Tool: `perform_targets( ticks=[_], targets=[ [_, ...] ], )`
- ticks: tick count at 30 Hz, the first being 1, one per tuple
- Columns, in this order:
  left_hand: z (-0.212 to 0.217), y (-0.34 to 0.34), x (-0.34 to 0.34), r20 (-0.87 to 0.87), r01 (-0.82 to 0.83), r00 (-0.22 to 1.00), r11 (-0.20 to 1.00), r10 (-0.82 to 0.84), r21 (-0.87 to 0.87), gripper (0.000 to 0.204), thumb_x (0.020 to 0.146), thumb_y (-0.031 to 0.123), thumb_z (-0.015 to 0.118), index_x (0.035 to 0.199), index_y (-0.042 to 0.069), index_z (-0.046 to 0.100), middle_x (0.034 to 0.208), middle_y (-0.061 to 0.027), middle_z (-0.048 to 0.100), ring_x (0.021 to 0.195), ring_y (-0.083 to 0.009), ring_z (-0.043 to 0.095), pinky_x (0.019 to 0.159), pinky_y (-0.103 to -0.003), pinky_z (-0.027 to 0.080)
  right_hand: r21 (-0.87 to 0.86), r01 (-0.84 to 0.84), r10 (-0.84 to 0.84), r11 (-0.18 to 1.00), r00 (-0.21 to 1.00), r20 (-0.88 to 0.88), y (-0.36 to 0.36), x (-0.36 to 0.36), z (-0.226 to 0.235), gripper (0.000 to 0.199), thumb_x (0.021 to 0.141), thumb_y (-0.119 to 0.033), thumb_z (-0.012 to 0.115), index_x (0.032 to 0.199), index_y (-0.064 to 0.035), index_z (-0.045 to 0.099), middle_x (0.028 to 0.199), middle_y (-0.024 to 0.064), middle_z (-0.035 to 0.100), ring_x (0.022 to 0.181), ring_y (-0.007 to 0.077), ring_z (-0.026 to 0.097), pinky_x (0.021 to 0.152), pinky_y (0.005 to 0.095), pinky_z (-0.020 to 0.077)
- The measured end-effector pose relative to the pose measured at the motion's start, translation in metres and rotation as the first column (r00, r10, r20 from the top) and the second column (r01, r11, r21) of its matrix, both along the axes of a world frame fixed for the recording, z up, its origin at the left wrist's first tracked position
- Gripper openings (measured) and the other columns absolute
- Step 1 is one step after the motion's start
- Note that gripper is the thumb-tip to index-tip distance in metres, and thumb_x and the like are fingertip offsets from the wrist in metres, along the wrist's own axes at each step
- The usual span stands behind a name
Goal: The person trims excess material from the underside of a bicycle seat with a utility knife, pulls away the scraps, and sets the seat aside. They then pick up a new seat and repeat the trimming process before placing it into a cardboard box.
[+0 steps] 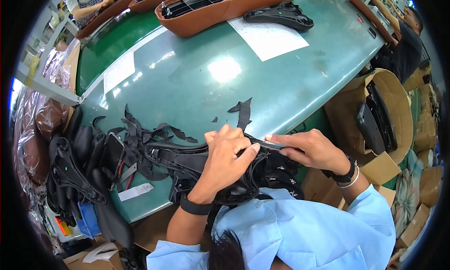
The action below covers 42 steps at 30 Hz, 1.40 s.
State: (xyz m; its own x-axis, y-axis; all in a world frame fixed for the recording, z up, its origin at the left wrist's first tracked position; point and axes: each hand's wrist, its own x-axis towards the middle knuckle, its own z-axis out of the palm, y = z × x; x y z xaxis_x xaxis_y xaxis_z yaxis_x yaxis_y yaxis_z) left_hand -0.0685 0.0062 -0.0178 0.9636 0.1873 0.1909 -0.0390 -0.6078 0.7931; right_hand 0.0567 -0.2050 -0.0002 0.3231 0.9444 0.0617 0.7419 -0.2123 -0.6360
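A black moulded trim part with a soft cover (180, 156) lies at the table's near edge, in front of my body. My left hand (228, 160) is closed on its upper rim, fingers curled over the edge. On the right, my right hand (311, 150) pinches a thin grey flat tool (272, 145) between thumb and fingers, its tip at the rim beside my left thumb. The tool's exact kind cannot be made out. Cut black strips (136, 134) lie in a heap to the left, and another dark scrap (242, 112) lies just beyond my hands.
Brown padded panels (197, 18) line the far side, near a black moulded part (281, 17) on a paper sheet (269, 42). More black parts (70, 169) crowd the left. A cardboard box (398, 101) with black pieces stands right. Other people work at far left and right.
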Motion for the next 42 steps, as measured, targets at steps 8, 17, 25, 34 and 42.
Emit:
perform_targets(
  ticks=[8,17,25,34,42],
  targets=[
    [-0.006,0.018,0.001,0.047,-0.023,0.962,0.249,0.268,-0.968,0.039,0.086,0.008,0.054,0.056,0.011,0.028,0.067,0.0011,0.032,0.067,-0.0093,0.031,0.067,-0.026,0.026,-0.109,0.151,-0.159,0.983,0.985,-0.074,-0.008,-0.039,0.012,0.055,0.089,-0.013,0.058,0.142,-0.0122,0.043,0.077,0.0142,0.066,0.059,0.0348,0.062,0.052,0.0421,0.0474],
    [-0.010,0.040,0.000,0.371,0.438,0.770,-0.007,0.520,-0.899,0.023,0.097,0.037,0.056,0.096,0.015,0.060,0.103,0.0009,0.060,0.099,-0.0165,0.053,0.088,-0.039,0.037,-0.047,0.436,-0.433,0.899,0.863,-0.262,-0.002,-0.112,-0.008,0.061,0.089,-0.009,0.056,0.146,-0.0055,0.034,0.077,0.0189,0.064,0.059,0.0369,0.061,0.054,0.0456,0.0478],
    [0.029,0.056,-0.035,-0.551,0.151,0.832,0.924,0.074,0.352,0.071,0.076,0.034,0.079,0.130,-0.002,0.052,0.124,-0.0158,0.061,0.113,-0.0262,0.058,0.096,-0.036,0.042,-0.028,0.357,-0.355,0.934,0.933,0.052,-0.002,-0.073,-0.012,0.057,0.087,-0.011,0.059,0.142,-0.0161,0.045,0.069,0.0121,0.061,0.056,0.0345,0.058,0.051,0.0417,0.0468],
    [0.014,0.030,-0.099,-0.391,-0.467,0.877,0.690,0.281,-0.552,0.050,0.084,0.014,0.073,0.125,-0.005,0.053,0.115,-0.0101,0.064,0.102,-0.0153,0.060,0.092,-0.030,0.046,0.279,0.235,-0.207,0.931,0.970,-0.126,-0.005,-0.041,-0.031,0.051,0.088,-0.005,0.062,0.137,-0.0146,0.052,0.092,0.0093,0.066,0.066,0.0262,0.061,0.057,0.0333,0.0493],
    [0.001,0.021,-0.112,-0.399,-0.542,0.837,0.655,0.373,-0.526,0.049,0.082,0.017,0.075,0.122,-0.004,0.055,0.114,-0.0110,0.064,0.101,-0.0177,0.060,0.091,-0.030,0.047,-0.018,0.083,-0.079,0.996,0.984,0.162,0.014,-0.043,-0.023,0.057,0.087,-0.009,0.063,0.141,-0.0165,0.046,0.061,0.0078,0.050,0.048,0.0265,0.050,0.042,0.0378,0.0387]
  ],
)
